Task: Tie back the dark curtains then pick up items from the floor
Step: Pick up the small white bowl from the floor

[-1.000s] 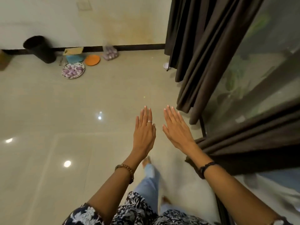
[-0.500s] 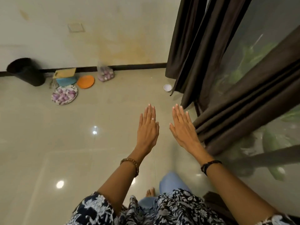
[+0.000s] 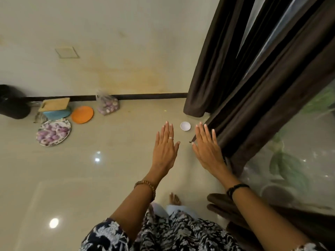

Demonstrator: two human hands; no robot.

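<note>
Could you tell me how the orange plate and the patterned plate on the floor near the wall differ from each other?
The orange plate is plain and looks bare, while the patterned plate has a floral rim and is heaped with purple onions. The orange plate looks smaller than the patterned plate. The orange plate lies nearer the wall, beside the bag of onions; the patterned plate lies further out into the room. Both are round and lie flat on the floor.

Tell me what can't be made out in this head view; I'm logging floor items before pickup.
- Black round bin: cut off by the left edge.
- Blue container: mostly covered by the tan wooden board; contents hidden.
- Clear plastic bag: its pale purple contents are too small to identify.
- Dark brown curtains: tops run out of frame, so any tieback is unseen.
- Small white round cap: too small to identify.
</note>
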